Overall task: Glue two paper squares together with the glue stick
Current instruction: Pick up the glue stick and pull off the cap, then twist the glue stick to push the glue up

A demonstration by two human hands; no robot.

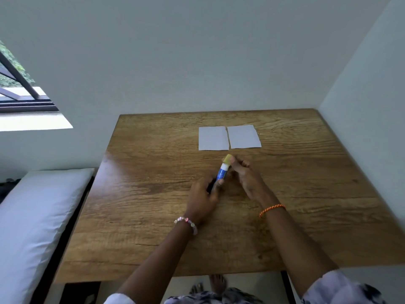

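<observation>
Two white paper squares lie side by side on the wooden table (153,216), the left square (213,138) and the right square (243,136) almost touching. Just in front of them I hold a blue and white glue stick (222,172) tilted, its yellow cap (227,160) pointing towards the papers. My left hand (202,197) grips the blue body at its lower end. My right hand (244,174) has its fingertips on the yellow cap.
The table stands in a corner, with walls behind it and to its right. A bed with a white pillow (32,227) runs along the table's left side. A window (19,88) is at the far left. Bare feet (210,286) show under the table's front edge.
</observation>
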